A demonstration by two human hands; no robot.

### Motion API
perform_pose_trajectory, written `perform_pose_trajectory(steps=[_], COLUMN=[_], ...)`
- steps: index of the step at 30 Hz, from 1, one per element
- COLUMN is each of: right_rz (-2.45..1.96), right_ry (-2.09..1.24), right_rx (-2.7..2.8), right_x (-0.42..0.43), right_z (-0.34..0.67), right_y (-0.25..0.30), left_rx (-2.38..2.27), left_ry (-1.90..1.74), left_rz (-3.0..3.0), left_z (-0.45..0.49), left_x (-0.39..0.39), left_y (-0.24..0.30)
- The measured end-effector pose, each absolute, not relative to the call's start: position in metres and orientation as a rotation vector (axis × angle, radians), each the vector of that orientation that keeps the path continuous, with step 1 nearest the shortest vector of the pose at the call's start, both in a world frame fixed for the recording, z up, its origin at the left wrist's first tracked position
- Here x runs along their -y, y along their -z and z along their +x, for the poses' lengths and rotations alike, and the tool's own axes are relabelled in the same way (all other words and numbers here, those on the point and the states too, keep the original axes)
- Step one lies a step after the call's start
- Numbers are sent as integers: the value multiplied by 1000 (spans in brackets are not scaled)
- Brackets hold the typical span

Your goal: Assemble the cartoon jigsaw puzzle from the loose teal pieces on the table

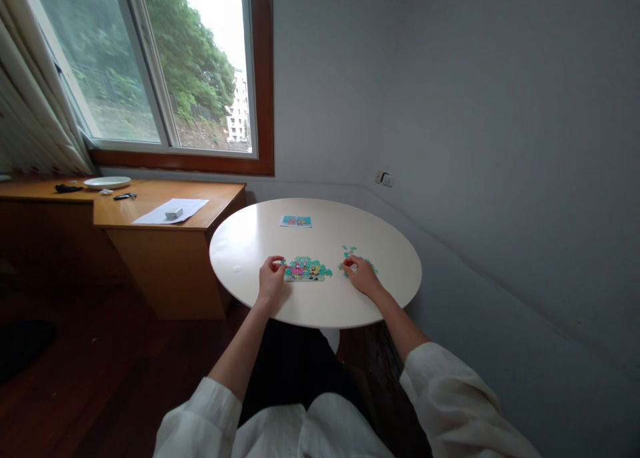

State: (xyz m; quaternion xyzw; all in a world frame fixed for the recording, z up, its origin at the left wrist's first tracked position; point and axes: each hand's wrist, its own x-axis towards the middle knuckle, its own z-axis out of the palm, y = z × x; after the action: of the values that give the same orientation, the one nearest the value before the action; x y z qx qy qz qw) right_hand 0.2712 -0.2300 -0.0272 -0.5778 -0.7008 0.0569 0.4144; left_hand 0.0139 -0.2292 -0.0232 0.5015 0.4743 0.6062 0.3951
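The background is formed by a grey wall, into which a brown-framed window is set, flanked at the left by a pale curtain. Below the window, a wooden surface is seen; near the wall, a round white surface is placed. On the wooden surface, a sheet of paper and a white plate are laid. On the round surface, between the two hands, a partly assembled puzzle is located, its lower edge straight and its upper edge irregular. The left hand is placed at the puzzle's left edge, its fingers curled, with a narrow gap left between thumb and forefinger; whether a piece is gripped cannot be told. The right hand is held over the loose pieces, its fingers drawn closely together; whether one is held cannot be told. Beyond the puzzle, a colourful picture card is laid flat. A small white box is rested on the paper. The loose pieces, mostly teal, are scattered around the right hand.
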Motion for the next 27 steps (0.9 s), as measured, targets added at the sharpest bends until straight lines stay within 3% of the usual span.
perform_pose_trajectory(steps=[27], right_rz=[-1446], right_ry=[-25], right_rx=[1597], right_x=[219], right_z=[282], right_y=[38], left_rx=[-1122], left_ry=[-1553], left_rz=[1233], left_z=[15], left_x=[235], left_y=[17])
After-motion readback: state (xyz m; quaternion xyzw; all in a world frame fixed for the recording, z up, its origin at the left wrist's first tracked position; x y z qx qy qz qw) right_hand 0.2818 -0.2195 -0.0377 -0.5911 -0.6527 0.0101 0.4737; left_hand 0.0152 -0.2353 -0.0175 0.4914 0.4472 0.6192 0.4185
